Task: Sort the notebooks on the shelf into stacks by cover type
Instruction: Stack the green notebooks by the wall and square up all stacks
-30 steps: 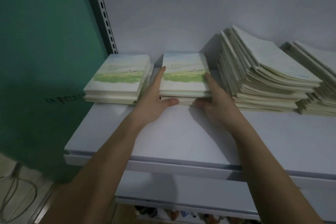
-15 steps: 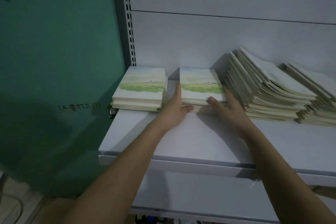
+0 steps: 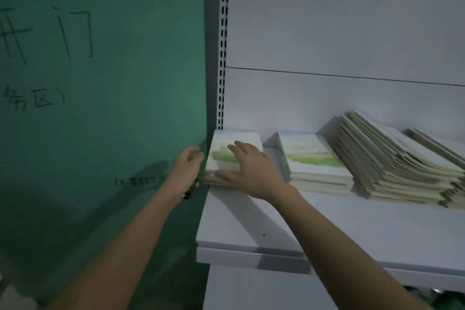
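Head view: both hands have left the second stack of landscape-cover notebooks (image 3: 313,158) and swung over to the leftmost stack of landscape-cover notebooks (image 3: 232,156) at the end of the white metal shelf (image 3: 327,229). That middle pile looks squared, so the tidying seems to be moving on to its neighbour. The right hand (image 3: 247,171) lies flat on top, fingers (image 3: 237,150) spread across the cover, thumb along the near edge. The left hand (image 3: 186,167) hovers just left of the pile, off the shelf end against the green board (image 3: 100,108), fingers loosely curled, holding nothing. Right of the fingers, well apart, sit the slumped piles of plain pale notebooks (image 3: 392,158).
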The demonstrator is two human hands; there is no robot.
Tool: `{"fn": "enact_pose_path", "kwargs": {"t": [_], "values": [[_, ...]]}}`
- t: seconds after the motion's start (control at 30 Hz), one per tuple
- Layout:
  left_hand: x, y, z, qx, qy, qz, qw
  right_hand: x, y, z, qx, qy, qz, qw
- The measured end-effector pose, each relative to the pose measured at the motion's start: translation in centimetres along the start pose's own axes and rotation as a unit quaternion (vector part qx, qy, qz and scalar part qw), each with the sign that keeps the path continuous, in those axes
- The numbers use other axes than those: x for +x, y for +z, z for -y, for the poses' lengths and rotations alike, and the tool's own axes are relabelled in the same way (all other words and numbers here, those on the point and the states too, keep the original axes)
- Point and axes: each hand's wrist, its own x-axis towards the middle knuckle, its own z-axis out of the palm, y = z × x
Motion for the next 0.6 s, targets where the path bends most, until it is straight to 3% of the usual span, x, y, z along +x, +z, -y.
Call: {"fn": "enact_pose_path", "kwargs": {"t": [0.1,0.17,0.3,0.37,0.47,0.6], "values": [[0.5,-1.5,1.7,-0.054,-0.069,0.064,0.994,1.5,1.8,0.7,-0.053,0.034,0.088,0.994],[0.6,-2.2,2.2,-0.073,-0.076,0.088,0.991,1.2,2.2,0.9,-0.078,0.036,0.077,0.993],[0.9,-3.2,2.0,-0.107,-0.064,0.083,0.989,-0.5,2.2,1.5,-0.109,0.013,-0.010,0.994],[1.0,-3.3,1.5,-0.158,-0.072,0.071,0.982,-1.0,2.1,2.3,-0.063,-0.006,-0.105,0.992],[1.0,-3.5,0.2,-0.296,-0.099,0.124,0.942,-1.3,2.1,4.6,-0.038,-0.047,-0.229,0.971],[1.0,-5.1,-1.0,-0.357,-0.149,0.176,0.905,-1.0,3.5,7.4,-0.094,-0.098,-0.228,0.964]]}}
